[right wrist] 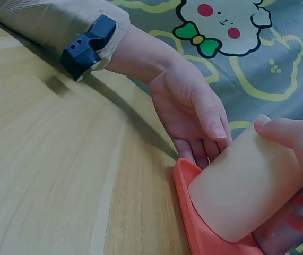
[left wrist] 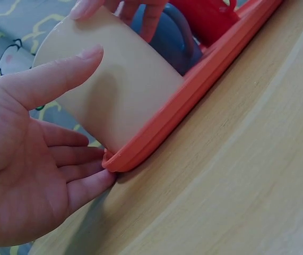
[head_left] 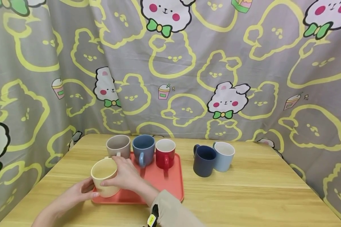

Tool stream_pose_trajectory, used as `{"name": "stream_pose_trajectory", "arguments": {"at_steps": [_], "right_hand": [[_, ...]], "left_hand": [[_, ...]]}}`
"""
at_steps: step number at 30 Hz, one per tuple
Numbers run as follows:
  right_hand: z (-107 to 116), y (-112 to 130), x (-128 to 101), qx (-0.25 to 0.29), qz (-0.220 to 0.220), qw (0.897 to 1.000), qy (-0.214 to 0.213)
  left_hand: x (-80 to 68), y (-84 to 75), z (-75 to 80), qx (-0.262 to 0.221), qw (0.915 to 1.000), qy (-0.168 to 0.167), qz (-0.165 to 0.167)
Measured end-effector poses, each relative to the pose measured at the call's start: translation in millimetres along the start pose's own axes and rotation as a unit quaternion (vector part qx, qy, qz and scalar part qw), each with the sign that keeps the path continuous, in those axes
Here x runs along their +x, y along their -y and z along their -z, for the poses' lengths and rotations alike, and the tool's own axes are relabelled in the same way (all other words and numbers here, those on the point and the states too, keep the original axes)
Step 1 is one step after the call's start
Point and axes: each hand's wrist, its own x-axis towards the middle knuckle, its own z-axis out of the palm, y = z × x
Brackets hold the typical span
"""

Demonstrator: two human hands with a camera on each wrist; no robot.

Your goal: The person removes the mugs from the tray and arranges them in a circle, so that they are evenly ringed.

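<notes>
Worktop point(head_left: 244, 198): wooden, red tray point(head_left: 162, 181) on it
Cream mug point(left wrist: 124, 79): upright in tray's near left corner
Right hand point(head_left: 127, 174): gripping the cream mug
Left hand point(head_left: 77, 191): fingers extended, touching the tray's corner

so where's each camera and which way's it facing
Head: on the head, facing forward and down at tray and cream mug; left hand, right hand, right sleeve show.
Left wrist: on that wrist, facing the mug; left hand large, right fingers at top.
Right wrist: on that wrist, facing the mug; left hand beyond, right fingers at edge.
Both wrist views share the tray.
</notes>
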Motion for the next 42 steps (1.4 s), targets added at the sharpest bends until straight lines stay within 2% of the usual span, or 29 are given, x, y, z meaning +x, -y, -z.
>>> {"name": "stream_pose_trajectory", "arguments": {"at_steps": [9, 14, 19, 23, 28, 35, 42], "right_hand": [[-3.4, 12.9, 6.5, -0.107, -0.031, 0.994, -0.012], [-3.2, 20.5, 7.9, -0.155, -0.052, 0.986, -0.011], [-6.8, 24.0, 7.5, -0.185, -0.051, 0.981, -0.031], [-12.8, 23.0, 5.0, -0.166, -0.036, 0.984, -0.061], [-16.8, 19.2, 0.6, -0.111, -0.017, 0.990, -0.082], [-12.3, 6.2, -6.3, -0.012, -0.004, 0.998, -0.060], [5.9, -4.5, -13.7, 0.041, 0.004, 0.998, -0.041]], "left_hand": [[-1.0, 0.0, 0.2, -0.004, 1.0000, 0.001, -0.002], [-1.1, -0.4, -0.9, 0.007, 0.9999, -0.001, 0.010], [-1.2, 0.9, -1.2, 0.004, 1.0000, 0.001, 0.005], [-1.2, 1.5, -1.0, -0.015, 0.9999, 0.006, 0.000], [-1.8, 3.2, -2.3, -0.031, 0.9993, 0.006, -0.022], [0.1, 0.9, -2.0, -0.011, 0.9999, -0.001, -0.001], [-1.0, 3.5, -0.5, -0.018, 0.9998, 0.001, 0.004]]}}
